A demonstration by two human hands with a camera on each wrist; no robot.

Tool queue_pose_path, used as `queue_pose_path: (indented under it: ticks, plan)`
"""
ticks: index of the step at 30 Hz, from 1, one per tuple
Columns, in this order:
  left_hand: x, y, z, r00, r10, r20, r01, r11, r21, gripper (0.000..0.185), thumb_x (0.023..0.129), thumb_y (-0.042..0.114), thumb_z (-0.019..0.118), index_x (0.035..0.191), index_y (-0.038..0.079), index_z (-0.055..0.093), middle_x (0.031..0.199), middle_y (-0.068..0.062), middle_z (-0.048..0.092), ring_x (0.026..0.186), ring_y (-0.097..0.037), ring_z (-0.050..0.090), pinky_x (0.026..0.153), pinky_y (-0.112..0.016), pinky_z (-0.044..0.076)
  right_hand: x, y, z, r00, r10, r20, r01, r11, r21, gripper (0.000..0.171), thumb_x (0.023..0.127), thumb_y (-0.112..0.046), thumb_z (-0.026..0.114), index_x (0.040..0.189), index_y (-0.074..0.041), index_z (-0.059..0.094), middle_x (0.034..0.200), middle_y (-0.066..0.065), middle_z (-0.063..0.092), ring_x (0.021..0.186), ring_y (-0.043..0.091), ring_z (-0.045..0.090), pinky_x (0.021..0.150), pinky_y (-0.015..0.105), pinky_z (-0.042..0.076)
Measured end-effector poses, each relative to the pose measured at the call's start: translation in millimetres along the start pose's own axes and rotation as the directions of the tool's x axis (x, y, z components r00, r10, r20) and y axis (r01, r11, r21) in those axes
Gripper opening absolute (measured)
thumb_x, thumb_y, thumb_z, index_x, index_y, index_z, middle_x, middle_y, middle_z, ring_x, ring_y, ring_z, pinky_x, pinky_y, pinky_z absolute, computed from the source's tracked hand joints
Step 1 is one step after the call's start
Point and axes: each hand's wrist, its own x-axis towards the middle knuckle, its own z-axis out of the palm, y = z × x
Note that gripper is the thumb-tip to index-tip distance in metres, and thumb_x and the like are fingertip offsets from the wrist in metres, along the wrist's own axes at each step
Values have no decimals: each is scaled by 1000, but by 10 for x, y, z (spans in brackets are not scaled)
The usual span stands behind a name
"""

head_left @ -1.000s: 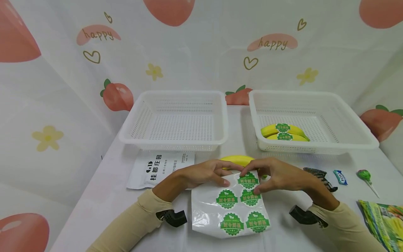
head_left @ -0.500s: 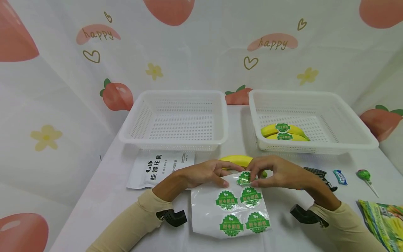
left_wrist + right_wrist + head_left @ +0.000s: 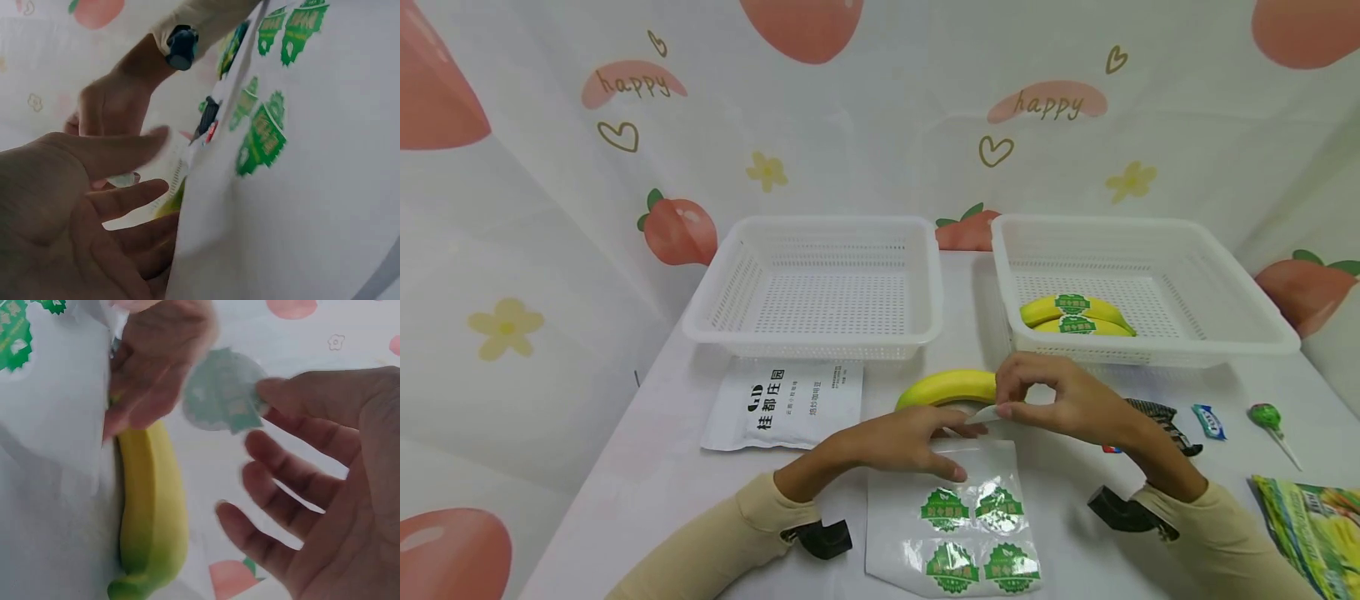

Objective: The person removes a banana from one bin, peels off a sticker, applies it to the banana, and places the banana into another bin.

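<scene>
My right hand (image 3: 1063,402) pinches a round sticker (image 3: 219,394) between thumb and index finger; its pale back shows in the right wrist view, with green print showing through. The white sticker sheet (image 3: 898,525), with several green round stickers left on its lower right, lies below the hands in the head view. My left hand (image 3: 891,442) is over the sheet's top edge, thumb spread from loosely bent fingers, its fingertips close to the pinched sticker. Just beyond the hands lies a yellow banana (image 3: 946,387), partly hidden by the right fingers.
Two white baskets stand behind: the left basket (image 3: 812,340) and the right basket (image 3: 1157,346), which holds bananas with green stickers (image 3: 1078,315). A silver-white pouch (image 3: 782,404) lies left. Rightward are a dark packet (image 3: 1157,412), blue candy (image 3: 1210,422), lollipop (image 3: 1267,417) and green-yellow bag (image 3: 1311,533).
The right hand has peeled the top sticker off the sheet and lifted it away. The sheet has dropped toward the front, the left hand has loosened from it, and more of the banana shows.
</scene>
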Motion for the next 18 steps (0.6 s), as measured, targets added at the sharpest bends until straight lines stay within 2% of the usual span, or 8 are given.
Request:
queue_pose_path:
  ticks: [2,5,6,9,11,13,18]
  plan:
    - [-1,23,6,999,17,-30,-18,1000,-24,31,101,34,73,124,13,68,126,4,72,118,-2,62,99,-20,48,6,1,9,1000,-2,-25,2,1000,-1,20,94,-8,81,95,-26,72,94,-12,67,89,11,62,78,30,51]
    - [-2,63,-6,993,-1,-118,-11,996,-94,29,105,43,65,109,15,70,100,6,67,97,-3,62,84,-21,49,7,2,22,999,-17,-34,16,1000,-12,24,93,-7,81,96,-29,73,90,-15,67,81,10,61,73,30,51]
    - [-3,73,-11,988,-11,-151,-8,992,-127,28,106,42,63,108,15,71,95,4,66,93,-5,63,82,-22,50,7,2,30,999,-18,-31,17,1000,-13,25,93,-6,81,95,-30,74,89,-15,67,80,10,61,73,30,51]
    - [-7,100,-24,965,-52,-257,4,983,-183,27,107,38,62,109,15,75,96,6,72,92,-9,70,80,-25,53,13,-8,59,1000,-20,-13,19,1000,-15,24,93,-6,81,95,-30,76,89,-14,68,79,10,61,72,30,52]
    - [-12,103,-27,947,-65,-314,10,985,-173,25,107,33,63,108,13,76,96,1,76,90,-14,73,77,-25,54,20,-17,82,1000,-8,0,8,1000,-23,21,93,-8,81,95,-29,78,89,-14,67,79,10,61,71,30,52]
    - [-18,113,-29,931,-59,-361,16,993,-121,20,106,28,65,105,12,77,92,-1,75,84,-13,71,73,-24,52,30,-30,101,1000,16,3,-16,999,-37,16,94,-11,81,98,-26,78,89,-13,67,79,10,60,71,30,53]
    - [-5,111,-15,894,3,-448,13,999,32,14,104,18,69,105,9,80,93,2,76,82,-6,64,75,-22,52,60,-47,132,991,127,-51,-132,987,-87,15,97,-17,78,111,-16,74,87,-12,66,79,9,61,72,28,53]
